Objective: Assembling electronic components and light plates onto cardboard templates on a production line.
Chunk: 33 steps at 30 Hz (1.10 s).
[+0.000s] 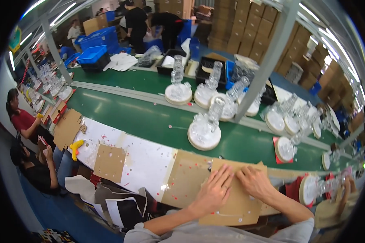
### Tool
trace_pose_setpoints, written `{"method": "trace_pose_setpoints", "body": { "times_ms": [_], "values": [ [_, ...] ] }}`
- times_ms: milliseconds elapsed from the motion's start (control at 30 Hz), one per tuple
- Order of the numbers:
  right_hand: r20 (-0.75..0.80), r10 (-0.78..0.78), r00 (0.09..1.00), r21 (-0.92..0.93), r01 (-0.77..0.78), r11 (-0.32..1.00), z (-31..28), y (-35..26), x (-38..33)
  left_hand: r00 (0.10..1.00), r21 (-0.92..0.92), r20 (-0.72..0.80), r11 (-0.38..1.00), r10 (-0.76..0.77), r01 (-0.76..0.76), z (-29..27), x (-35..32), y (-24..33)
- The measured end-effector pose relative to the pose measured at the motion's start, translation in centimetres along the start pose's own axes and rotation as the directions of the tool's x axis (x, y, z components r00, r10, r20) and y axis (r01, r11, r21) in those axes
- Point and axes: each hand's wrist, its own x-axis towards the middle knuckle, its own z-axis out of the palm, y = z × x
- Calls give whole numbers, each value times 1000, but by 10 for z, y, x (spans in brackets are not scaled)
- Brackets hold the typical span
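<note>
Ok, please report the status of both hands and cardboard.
Left hand laid on cardboard sheet. Right hand, curled, also on it. Wrapped white base beyond, on green surface.

Kinda busy place lol, there's a yellow glue gun (76,149) lying on the white tabletop (144,164) off to the left, with little red scraps dotted about. A green conveyor belt (140,117) runs past behind that, and a slanted grey post (267,60) cuts across the view. Further back you get a blue crate (92,54), some loose white sheets (121,62) and a big wall of brown boxes (251,30). Far left there's a person in a red top (26,121) and another in black (38,172), plus strip lights (63,14) overhead
</note>
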Motion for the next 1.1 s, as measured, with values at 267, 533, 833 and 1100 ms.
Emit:
{"method": "trace_pose_setpoints", "body": {
  "times_ms": [267, 533, 833, 1100],
  "values": [
    [62, -735, 675, -98, 737, 668, -23, 75, 50, 1000, -100, 26, 995, -6, 8, -3, 11, -6],
    [383, -235, 894, 136, 197, 971, -20, 79, 34, 998, -67, -55, 998, -16, 12, 16, 29, -9],
    [936, 133, 326, 339, -935, -99, -15, 75, 21, 996, 111, -11, 990, -89, 89, 23, 24, 16],
    [955, 150, 256, 289, -914, -283, -22, 62, 36, 993, 210, -33, 971, -110, 114, 31, 16, 23]
  ]
}}
